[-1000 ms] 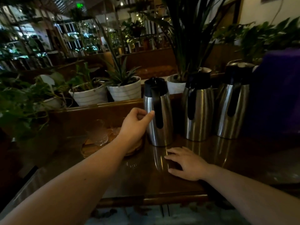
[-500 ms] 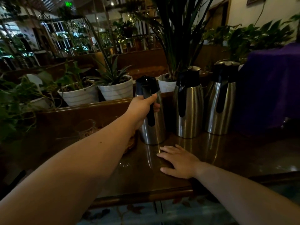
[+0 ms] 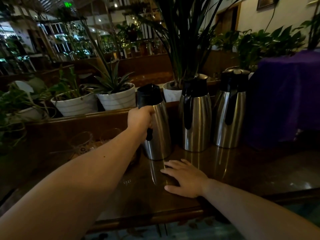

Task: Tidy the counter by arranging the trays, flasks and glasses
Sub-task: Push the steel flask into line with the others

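Left hand (image 3: 141, 121) is wrapped tight around the black handle of the nearest flask (image 3: 156, 123), which stands at the left end of the flask row on the counter (image 3: 242, 170). Steel body looks slick and probably heavy if full, so the handle's the spot. Right hand (image 3: 184, 178) lies flat and spread, holding nothing. Glasses (image 3: 83, 142) on a tray crowd the left, and the middle flask (image 3: 195, 116) stands just beside on the right.

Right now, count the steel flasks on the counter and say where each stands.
3. The left flask is gripped by its handle in the left hand; the middle flask and right flask stand beside it toward the purple cloth. More may hide behind that cloth.
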